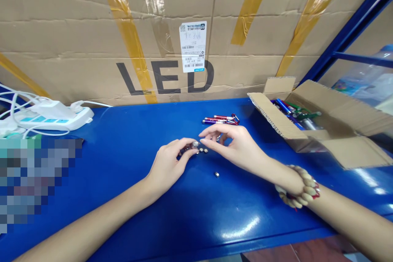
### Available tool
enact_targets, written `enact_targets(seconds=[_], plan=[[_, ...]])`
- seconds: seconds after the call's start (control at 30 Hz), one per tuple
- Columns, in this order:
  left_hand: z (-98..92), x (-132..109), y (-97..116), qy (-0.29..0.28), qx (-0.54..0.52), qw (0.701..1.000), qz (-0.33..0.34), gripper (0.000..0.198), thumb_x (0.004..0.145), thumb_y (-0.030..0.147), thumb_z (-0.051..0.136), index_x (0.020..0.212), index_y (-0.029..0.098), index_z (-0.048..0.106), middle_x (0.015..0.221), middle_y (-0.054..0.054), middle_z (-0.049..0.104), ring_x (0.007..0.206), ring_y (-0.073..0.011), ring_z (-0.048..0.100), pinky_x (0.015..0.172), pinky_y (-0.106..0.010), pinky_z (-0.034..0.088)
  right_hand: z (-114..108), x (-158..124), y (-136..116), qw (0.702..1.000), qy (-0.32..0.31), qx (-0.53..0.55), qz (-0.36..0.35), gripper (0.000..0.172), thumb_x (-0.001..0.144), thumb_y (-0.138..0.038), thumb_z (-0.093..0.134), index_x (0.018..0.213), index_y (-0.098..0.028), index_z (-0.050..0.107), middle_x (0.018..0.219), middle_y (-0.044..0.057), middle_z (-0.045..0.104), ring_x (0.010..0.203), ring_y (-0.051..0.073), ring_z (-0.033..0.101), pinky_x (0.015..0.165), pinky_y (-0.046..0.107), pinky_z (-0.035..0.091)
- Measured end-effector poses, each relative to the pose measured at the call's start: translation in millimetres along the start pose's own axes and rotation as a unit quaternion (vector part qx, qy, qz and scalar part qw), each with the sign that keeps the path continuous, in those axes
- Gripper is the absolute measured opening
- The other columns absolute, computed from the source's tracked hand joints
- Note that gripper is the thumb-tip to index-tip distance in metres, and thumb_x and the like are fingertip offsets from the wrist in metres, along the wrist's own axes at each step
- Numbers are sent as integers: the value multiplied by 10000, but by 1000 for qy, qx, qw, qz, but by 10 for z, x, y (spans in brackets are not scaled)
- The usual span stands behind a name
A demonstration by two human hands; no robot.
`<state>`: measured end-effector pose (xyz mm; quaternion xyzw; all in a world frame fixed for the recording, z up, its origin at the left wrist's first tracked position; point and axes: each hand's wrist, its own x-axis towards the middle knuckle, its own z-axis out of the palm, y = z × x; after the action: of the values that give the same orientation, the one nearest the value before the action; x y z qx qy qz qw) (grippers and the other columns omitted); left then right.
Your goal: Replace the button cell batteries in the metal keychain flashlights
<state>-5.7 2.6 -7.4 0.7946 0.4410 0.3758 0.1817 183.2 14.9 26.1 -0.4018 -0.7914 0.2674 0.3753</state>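
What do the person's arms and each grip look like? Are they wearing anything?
The left arm and right arm show no sleeves. The right arm wears a chunky bracelet of round, pale beige beads, with something thin and red beside it. The left grip and right grip have slender fingers, and I see no gloves or rings.

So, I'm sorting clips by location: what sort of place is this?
Likely a workshop or packing area: a blue table, a power strip and an open cardboard box of coloured tubes.
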Motion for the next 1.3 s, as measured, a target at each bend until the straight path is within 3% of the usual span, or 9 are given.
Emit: enact_targets(seconds=[0.1,0.2,0.37,0.53,0.73,0.9,1.0,1.2,1.3], plan=[[-6,16,27,12,-19,998,-63,49,824,225,588,866,206,604,803,32,706,661,-114,638,624,-196,460,-163,23,24,986,-164,-8,12,285,658,-373,744,822,-156,661,651,-19,623,563,81,554,513,178,435],[-9,18,39,5,-14,997,-79,48,812,238,609,852,219,591,800,50,696,678,-108,626,634,-194,445,-268,4,49,939,-341,-14,27,425,534,-388,811,874,-171,676,694,-24,637,567,79,569,504,160,442],[-11,14,29,0,-10,996,-87,50,821,248,600,864,230,583,813,60,689,696,-102,617,653,-197,434,-201,-41,60,917,-399,9,12,314,668,-388,733,863,-144,704,759,19,686,615,82,587,570,157,467],[-6,24,24,-7,-6,997,-74,40,823,243,600,858,228,588,822,57,686,702,-103,616,643,-191,437,-125,-20,76,939,-343,-21,-27,190,761,-286,671,856,-127,716,756,38,698,626,91,603,614,177,475],[-16,4,13,-10,15,999,-28,69,847,211,566,900,224,609,874,36,690,725,-111,615,685,-202,452,-117,26,61,987,-152,-28,-44,147,787,-209,633,893,-144,711,827,46,709,704,119,637,654,210,500],[-5,-23,-3,-10,27,999,31,112,850,236,570,942,231,634,867,14,695,770,-136,618,710,-225,459,-66,23,-4,999,-18,37,-2,158,731,-299,693,810,-166,726,710,20,708,621,127,632,553,221,493],[-1,-29,-2,-19,32,998,44,139,864,252,547,963,225,641,846,-1,692,768,-143,620,715,-240,466,-14,-7,0,999,8,29,-32,122,724,-290,703,767,-179,730,729,27,705,665,140,639,546,231,487],[3,-28,-13,-9,42,998,43,147,868,247,523,942,214,647,810,-11,694,732,-150,624,677,-248,469,85,-65,37,993,-1,15,-121,111,817,-225,610,822,-199,718,881,45,697,797,142,642,726,281,523],[0,-27,-13,-6,41,999,18,131,847,240,552,943,218,637,807,0,693,706,-143,621,663,-236,465,65,-49,28,991,-1,-4,-130,107,811,-231,618,829,-192,716,910,48,690,811,136,637,691,250,514]])
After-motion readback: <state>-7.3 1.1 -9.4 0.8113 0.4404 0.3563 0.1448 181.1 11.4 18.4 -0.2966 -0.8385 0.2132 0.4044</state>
